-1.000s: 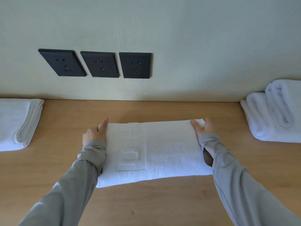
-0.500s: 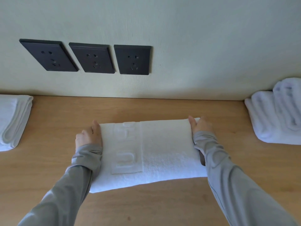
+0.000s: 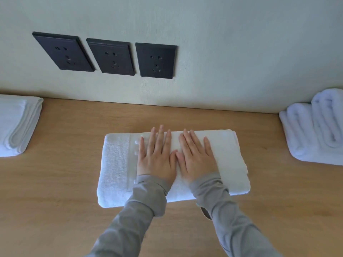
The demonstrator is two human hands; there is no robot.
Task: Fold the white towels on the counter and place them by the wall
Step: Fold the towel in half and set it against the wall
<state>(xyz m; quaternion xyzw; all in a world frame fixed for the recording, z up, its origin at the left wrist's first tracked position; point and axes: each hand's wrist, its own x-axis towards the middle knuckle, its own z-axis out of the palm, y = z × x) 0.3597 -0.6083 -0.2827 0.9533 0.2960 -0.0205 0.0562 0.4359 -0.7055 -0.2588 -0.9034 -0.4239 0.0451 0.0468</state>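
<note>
Both hands have come in from the short ends of the middle towel, where they were half a second ago, and now lie flat on its top near the centre. Behind everything we see the pale wall, and below it the wooden counter running across the whole view. The middle towel lies on the counter, folded into a thick white rectangle with its long side parallel to the wall. A strip of bare wood separates its far edge from the wall. Grey sleeves reach up from the bottom edge and cross the towel's near edge. At the far right a pile of white towels sits close by the wall, cut by the frame. At the far left we see another folded towel, its layered edge facing the middle. Three dark socket plates sit in a row on the wall, above and left of the middle towel. We see the left hand and the right hand clearly. Each is spread flat, palm down, fingers straight and pointing at the wall, pressing on the towel and gripping nothing. Their thumbs lie side by side, touching or nearly so.
</note>
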